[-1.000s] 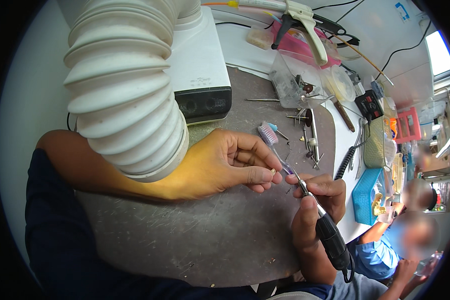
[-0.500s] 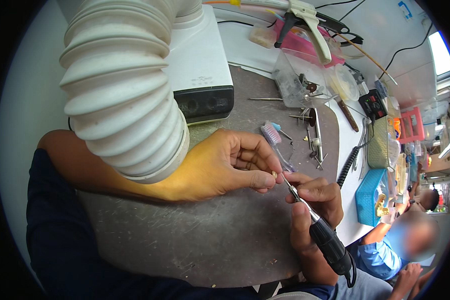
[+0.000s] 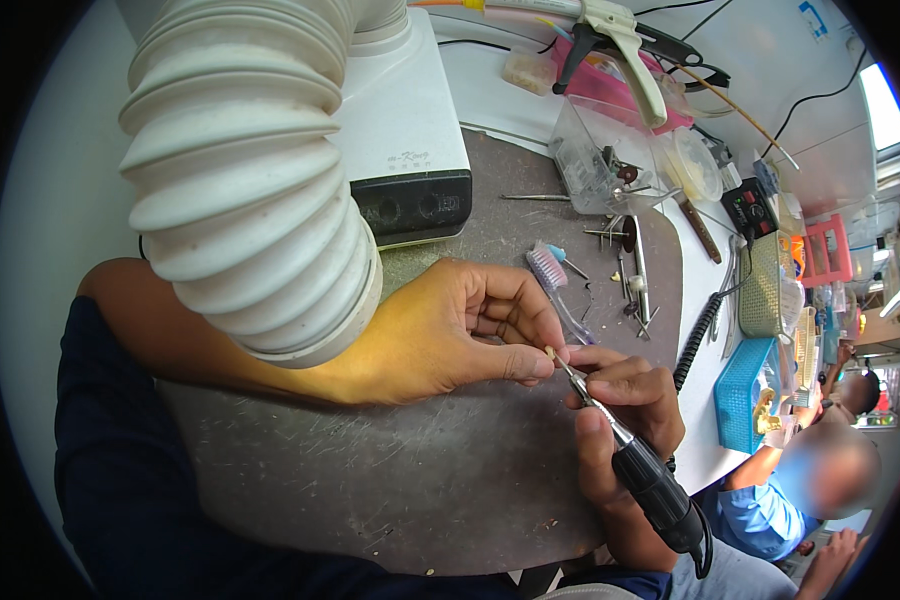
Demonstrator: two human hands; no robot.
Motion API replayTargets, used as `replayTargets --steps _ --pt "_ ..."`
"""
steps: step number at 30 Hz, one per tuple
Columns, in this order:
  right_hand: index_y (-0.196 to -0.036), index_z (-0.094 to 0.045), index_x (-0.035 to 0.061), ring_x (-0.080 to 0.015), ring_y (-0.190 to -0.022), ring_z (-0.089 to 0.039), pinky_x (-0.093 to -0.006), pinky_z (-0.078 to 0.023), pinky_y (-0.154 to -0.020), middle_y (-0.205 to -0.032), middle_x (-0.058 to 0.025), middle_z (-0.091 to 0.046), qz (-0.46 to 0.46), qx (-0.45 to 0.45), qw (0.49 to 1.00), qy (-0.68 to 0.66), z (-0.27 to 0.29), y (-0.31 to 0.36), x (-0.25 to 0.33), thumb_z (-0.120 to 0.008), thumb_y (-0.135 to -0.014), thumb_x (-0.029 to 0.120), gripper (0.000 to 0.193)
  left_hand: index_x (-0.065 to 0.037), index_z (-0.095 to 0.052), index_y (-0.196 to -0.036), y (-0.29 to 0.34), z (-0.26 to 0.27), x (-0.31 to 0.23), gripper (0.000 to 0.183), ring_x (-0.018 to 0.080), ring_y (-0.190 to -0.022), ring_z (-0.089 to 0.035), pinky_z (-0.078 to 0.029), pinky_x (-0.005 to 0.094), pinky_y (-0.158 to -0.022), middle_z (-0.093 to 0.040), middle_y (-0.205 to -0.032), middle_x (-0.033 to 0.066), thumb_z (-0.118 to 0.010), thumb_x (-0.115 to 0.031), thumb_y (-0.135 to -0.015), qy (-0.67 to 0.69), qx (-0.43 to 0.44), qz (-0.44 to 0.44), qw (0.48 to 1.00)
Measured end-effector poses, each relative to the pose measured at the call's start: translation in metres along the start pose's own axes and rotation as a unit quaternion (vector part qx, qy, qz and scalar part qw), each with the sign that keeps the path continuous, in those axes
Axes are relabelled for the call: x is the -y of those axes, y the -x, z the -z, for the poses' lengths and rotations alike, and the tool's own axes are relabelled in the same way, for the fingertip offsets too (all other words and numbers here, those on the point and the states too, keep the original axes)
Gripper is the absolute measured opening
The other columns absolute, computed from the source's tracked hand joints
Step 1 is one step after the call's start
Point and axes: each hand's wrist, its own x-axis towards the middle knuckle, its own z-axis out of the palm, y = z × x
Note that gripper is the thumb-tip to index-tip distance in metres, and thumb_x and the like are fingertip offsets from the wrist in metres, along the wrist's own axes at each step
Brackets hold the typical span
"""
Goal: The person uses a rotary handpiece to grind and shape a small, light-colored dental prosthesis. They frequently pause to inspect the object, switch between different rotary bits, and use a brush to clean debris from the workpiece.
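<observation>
Head camera view showed both bare hands meeting over a dark, scratched bench top [image 3: 370,500]. The left hand [image 3: 460,330] pinched a small pale piece [image 3: 550,353] between thumb and index fingertip, its other fingers curled loosely behind. The right hand [image 3: 620,410] gripped a black-and-silver handpiece [image 3: 650,487] much like a pen, with thumb and fingers closed around the silver front part. The handpiece's thin tip reached the pale piece at the left fingertips; whether the two touched was too small to tell. The thick black body slanted back from the right fingers toward the person, and a cord looped from its rear end.

Over the left forearm hung the mouth of a wide white corrugated hose [image 3: 240,170], and beyond the left hand stood a white box-shaped unit [image 3: 410,130] with a dark front. Just beyond the fingertips lay a toothbrush [image 3: 547,268], its bristled head pointing away from the hands. Past it, ahead of the right hand, small metal bits [image 3: 625,285] lay scattered, with a clear plastic box [image 3: 580,155] farther out. To the right of the right hand, a black coiled cord [image 3: 698,340] ran outward beside a blue basket [image 3: 735,400], and a pale yellow basket [image 3: 760,285] stood beyond that. Well to the right of both hands sat a co-worker in a blue top [image 3: 765,520].
</observation>
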Motion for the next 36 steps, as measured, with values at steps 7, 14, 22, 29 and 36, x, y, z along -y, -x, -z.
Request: replayTargets --steps 7,14,22,29,36 --pt "-0.101 -0.053 0.0005 -0.0325 -0.094 -0.066 -0.0402 -0.052 -0.085 -0.085 -0.0151 -0.064 0.019 -0.020 1.000 -0.012 0.001 0.000 -0.001 -0.063 -0.086 0.008 0.020 0.001 -0.060 -0.101 0.001 0.001 -0.002 0.017 0.0129 -0.095 -0.065 -0.053 0.0253 -0.086 -0.067 -0.101 0.0095 -0.068 0.001 -0.086 -0.014 0.007 0.008 1.000" --pt "-0.108 -0.046 0.0009 -0.0244 -0.091 -0.066 -0.0338 -0.051 -0.081 -0.096 -0.0191 -0.064 -0.004 -0.069 0.998 -0.011 0.003 0.000 -0.006 -0.057 -0.094 0.011 0.021 0.002 -0.061 -0.102 0.001 -0.003 -0.008 0.016 0.0113 -0.086 -0.063 -0.053 0.0241 -0.079 -0.067 -0.097 0.0093 -0.067 -0.005 -0.089 -0.045 -0.012 0.028 0.999" --pt "-0.110 -0.049 0.0023 -0.0193 -0.089 -0.066 -0.0282 -0.052 -0.078 -0.097 -0.0147 -0.062 -0.056 -0.044 0.997 0.011 -0.008 -0.002 -0.005 -0.067 -0.086 0.000 0.030 0.000 -0.058 -0.101 0.003 0.001 0.002 0.016 0.0119 -0.083 -0.064 -0.052 0.0229 -0.077 -0.068 -0.092 0.0085 -0.067 -0.006 -0.089 0.035 0.012 0.000 0.999" --pt "-0.107 -0.051 0.0030 -0.0165 -0.088 -0.063 -0.0267 -0.049 -0.077 -0.095 -0.0126 -0.061 -0.060 -0.019 0.998 0.028 -0.009 -0.005 0.001 -0.067 -0.085 -0.003 0.028 0.000 -0.060 -0.100 0.002 0.001 -0.002 0.015 0.0112 -0.081 -0.064 -0.052 0.0224 -0.076 -0.068 -0.091 0.0082 -0.067 -0.007 -0.089 -0.024 0.027 0.019 0.999" --pt "-0.107 -0.050 0.0028 -0.0159 -0.088 -0.062 -0.0266 -0.048 -0.078 -0.095 -0.0125 -0.062 -0.076 -0.020 0.997 0.026 -0.009 -0.007 0.006 -0.064 -0.088 -0.001 0.025 0.001 -0.060 -0.102 0.004 -0.002 -0.004 0.016 0.0109 -0.083 -0.063 -0.052 0.0230 -0.078 -0.068 -0.093 0.0084 -0.066 -0.006 -0.090 -0.001 0.025 0.016 1.000"
